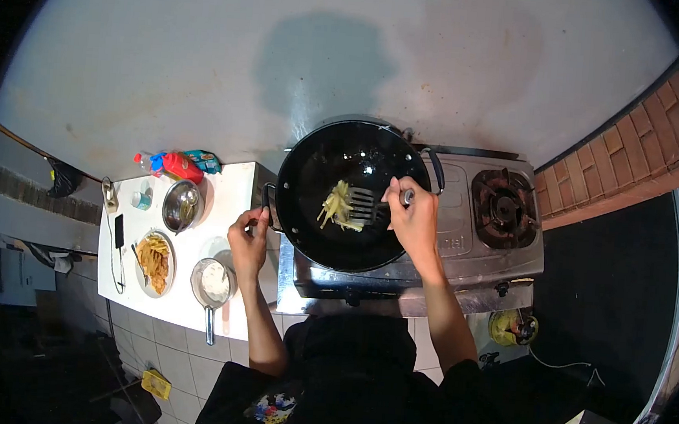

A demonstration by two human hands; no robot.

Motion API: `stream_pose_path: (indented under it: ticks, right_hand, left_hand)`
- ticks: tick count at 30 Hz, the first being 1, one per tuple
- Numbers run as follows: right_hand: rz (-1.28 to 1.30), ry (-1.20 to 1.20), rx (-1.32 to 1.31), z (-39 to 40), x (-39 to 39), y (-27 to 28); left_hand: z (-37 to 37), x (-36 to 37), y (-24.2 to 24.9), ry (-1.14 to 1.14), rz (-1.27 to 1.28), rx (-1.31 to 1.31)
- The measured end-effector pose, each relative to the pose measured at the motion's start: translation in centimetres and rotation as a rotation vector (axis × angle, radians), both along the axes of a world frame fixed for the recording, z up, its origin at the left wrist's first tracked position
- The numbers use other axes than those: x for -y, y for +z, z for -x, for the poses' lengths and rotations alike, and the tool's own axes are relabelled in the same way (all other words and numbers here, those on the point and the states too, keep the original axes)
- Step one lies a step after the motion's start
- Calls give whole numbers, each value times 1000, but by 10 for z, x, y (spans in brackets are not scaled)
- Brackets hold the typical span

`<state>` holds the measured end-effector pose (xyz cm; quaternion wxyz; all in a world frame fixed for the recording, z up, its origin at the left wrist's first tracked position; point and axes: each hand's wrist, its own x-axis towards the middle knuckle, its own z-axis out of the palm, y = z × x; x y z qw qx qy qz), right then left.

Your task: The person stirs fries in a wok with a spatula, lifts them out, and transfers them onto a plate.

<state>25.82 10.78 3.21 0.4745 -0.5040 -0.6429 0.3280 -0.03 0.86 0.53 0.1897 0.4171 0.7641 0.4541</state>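
Observation:
A large black wok (pixel 324 152) sits on the left side of the stove. My left hand (pixel 249 241) pinches its left handle (pixel 269 198) between thumb and fingers. Over the wok, my right hand (pixel 416 221) is closed around the handle of a slotted metal spatula (pixel 365 204). The spatula's slotted head lies low inside the wok, right beside a small clump of pale yellow strips (pixel 334 204) that look like cut potato. A shiny, wet-looking patch shows on the wok's dark inner surface.
To the right is a bare burner (pixel 503 209). On the white table (pixel 183 311) at left stand a saucepan (pixel 213 280) with white contents, a plate of fried food (pixel 154 266), a steel bowl (pixel 183 206), a red bottle (pixel 181 167) and a phone (pixel 119 230). A wall rises behind the stove.

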Motion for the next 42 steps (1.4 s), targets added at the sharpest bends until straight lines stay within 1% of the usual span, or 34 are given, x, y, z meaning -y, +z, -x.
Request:
stream_pose_path:
  ticks: [2,3,4,6,8,9,12,14,16,19,20,22,23,27,29,30,32,33,34,36,40,42]
  right_hand:
    - [-26,22,-27,-3,0,11]
    - [97,14,-84,-4,6,34]
    - [-29,13,-87,-8,-1,21]
    - [90,49,-154,-9,4,31]
    - [132,74,-207,-1,9,20]
    - [112,103,-167,1,10,15]
    - [83,91,-93,3,12,10]
    - [57,74,-92,1,9,7]
    - [117,95,-79,0,7,5]
    - [164,111,-61,-5,7,9]
    - [162,114,-59,-5,6,9]
    - [171,40,-138,-4,4,9]
    - [175,37,-124,-3,2,7]
    - [170,103,-142,-5,3,5]
    - [180,27,-97,-13,1,13]
    - [177,28,-98,-13,-1,13]
    - [148,-58,-182,-13,-5,10]
    - [161,-76,-179,-13,-5,10]
    - [161,-79,-180,-10,-4,9]
    - [138,-106,-285,-3,-1,1]
    - [201,-25,-302,-6,10,-7]
    - [231,-53,-291,-11,9,-6]
  left_hand:
    - [-1,1,0,17,28,16]
    - [0,1,-3,5,4,6]
    - [2,1,-4,-7,-22,-6]
    - [2,1,-3,1,-9,8]
    - [0,0,-2,4,2,26]
    - [0,0,-1,-6,-11,24]
    - [2,0,-3,-16,-38,14]
    - [2,0,-7,-19,-54,12]
    - [3,0,-7,-29,-72,-35]
    - [-1,0,1,-20,-47,-20]
    - [-1,0,1,-17,-49,-19]
    - [-1,1,1,-11,-37,-18]
    - [-1,1,0,-8,-36,-17]
    - [0,1,0,-17,-47,-25]
    - [0,1,0,-16,-54,-7]
    - [0,1,0,-20,-57,-1]
    - [0,1,-2,-29,-59,4]
    - [2,1,-4,-33,-64,-20]
    - [3,1,-5,-38,-69,-44]
    - [4,0,-6,-30,-54,-23]
    - [5,0,-6,-33,-68,-16]
    - [6,1,-7,-26,-67,-21]
